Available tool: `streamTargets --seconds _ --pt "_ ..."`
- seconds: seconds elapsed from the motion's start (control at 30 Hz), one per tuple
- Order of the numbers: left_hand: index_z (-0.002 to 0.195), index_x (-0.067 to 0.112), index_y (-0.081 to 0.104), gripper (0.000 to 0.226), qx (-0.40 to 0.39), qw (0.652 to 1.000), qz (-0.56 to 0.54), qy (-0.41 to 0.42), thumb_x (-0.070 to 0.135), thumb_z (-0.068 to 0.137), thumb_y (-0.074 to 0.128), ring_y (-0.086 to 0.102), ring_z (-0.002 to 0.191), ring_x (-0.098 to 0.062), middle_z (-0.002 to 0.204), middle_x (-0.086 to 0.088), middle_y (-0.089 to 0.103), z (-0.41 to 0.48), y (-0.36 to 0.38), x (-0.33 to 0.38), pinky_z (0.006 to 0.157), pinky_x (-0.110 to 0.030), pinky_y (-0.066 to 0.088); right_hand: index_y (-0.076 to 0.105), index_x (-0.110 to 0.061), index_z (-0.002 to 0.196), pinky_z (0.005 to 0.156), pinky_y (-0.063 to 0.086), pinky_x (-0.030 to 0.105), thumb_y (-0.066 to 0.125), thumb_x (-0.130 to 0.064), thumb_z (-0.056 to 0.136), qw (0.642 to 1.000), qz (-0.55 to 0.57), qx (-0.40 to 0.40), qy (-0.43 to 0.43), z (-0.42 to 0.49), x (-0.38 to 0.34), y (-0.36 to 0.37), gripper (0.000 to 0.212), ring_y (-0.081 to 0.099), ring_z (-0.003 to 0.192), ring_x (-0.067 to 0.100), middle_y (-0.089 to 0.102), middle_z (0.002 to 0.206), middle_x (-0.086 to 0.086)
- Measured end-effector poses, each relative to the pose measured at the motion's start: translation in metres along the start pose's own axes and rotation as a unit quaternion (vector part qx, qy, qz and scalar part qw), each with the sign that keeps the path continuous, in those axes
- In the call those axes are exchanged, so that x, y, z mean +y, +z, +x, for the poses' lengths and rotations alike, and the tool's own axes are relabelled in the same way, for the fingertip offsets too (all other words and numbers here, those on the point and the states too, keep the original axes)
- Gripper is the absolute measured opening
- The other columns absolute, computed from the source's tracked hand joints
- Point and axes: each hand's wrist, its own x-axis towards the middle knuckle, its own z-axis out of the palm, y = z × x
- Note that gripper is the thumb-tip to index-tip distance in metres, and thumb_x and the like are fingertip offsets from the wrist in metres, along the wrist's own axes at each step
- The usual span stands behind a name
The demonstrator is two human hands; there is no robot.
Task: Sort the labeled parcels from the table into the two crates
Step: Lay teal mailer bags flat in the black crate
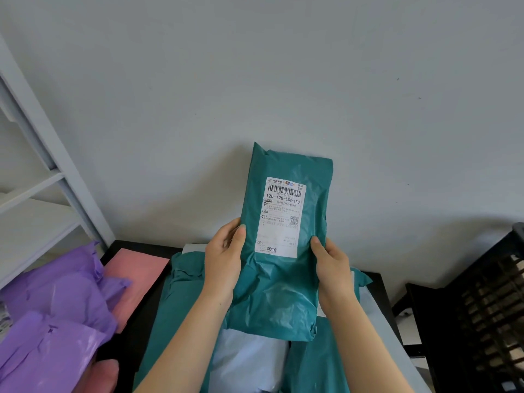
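Reference object: the black table, seen from above at the lower centre of the head view.

1. Task item. A teal plastic mailer parcel, oblong and creased, is held upright above the middle of the table, clear of its surface. Its upper end stands against the grey wall behind the table. A white printed shipping label faces the camera on its upper half. It carries a barcode, the code 120-128-L08-130, the mark L08 and a QR code.

2. Left hand. It grips the parcel's left edge at about mid-height. The thumb lies on the front face and the fingers are curled behind, mostly hidden.

3. Right hand. It grips the right edge at about the same height, thumb on the front beside the label's lower corner. The fingers are wrapped behind, out of sight.

4. On the table. Further teal mailer parcels lie across its middle, beneath the held parcel. A pale blue mailer parcel rests among them at the table's near side. A flat pink mailer parcel lies at the table's far left corner.

5. Left of the table. A heap of purple plastic mailer parcels sits against the table's left edge. What contains them cannot be determined. A white shelf frame stands behind them.

6. Right of the table. A black slatted plastic crate stands just beside the table's right edge. Its contents are too dark to make out.
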Motion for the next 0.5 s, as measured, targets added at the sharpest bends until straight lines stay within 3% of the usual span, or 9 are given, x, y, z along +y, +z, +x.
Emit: streamTargets --seconds 0.13,0.27,0.5 --pt "0.105 0.025 0.064 0.017 0.018 0.999 -0.028 -0.008 0.014 0.093 0.059 0.065 0.094 0.002 0.102 0.012 0.068 0.0010 -0.0007 -0.0020 0.077 -0.012 0.051 0.071 -0.020 0.094 0.089 0.054 0.040 0.052 -0.020 0.099 1.000 -0.010 -0.002 -0.008 -0.0009 -0.0003 0.0006 0.020 0.067 0.097 0.021 0.074 0.097 -0.001" --pt "0.100 0.025 0.065 0.016 0.023 0.999 -0.036 -0.013 0.012 0.092 0.061 0.067 0.095 -0.006 0.103 0.005 0.071 0.0015 -0.0015 -0.0023 0.081 -0.020 0.051 0.071 -0.020 0.090 0.084 0.054 0.036 0.051 -0.018 0.099 1.000 -0.002 -0.007 -0.023 -0.0042 -0.0030 0.0011 0.022 0.067 0.093 0.019 0.074 0.093 -0.002" --pt "0.096 0.022 0.064 0.014 0.035 0.998 -0.044 -0.015 0.009 0.092 0.060 0.067 0.081 0.002 0.096 0.005 0.070 0.0010 -0.0037 -0.0011 0.067 -0.010 0.051 0.071 -0.023 0.086 0.085 0.054 0.036 0.052 -0.018 0.099 0.999 -0.004 -0.012 -0.032 -0.0081 -0.0027 0.0021 0.024 0.068 0.092 0.018 0.075 0.088 -0.005"
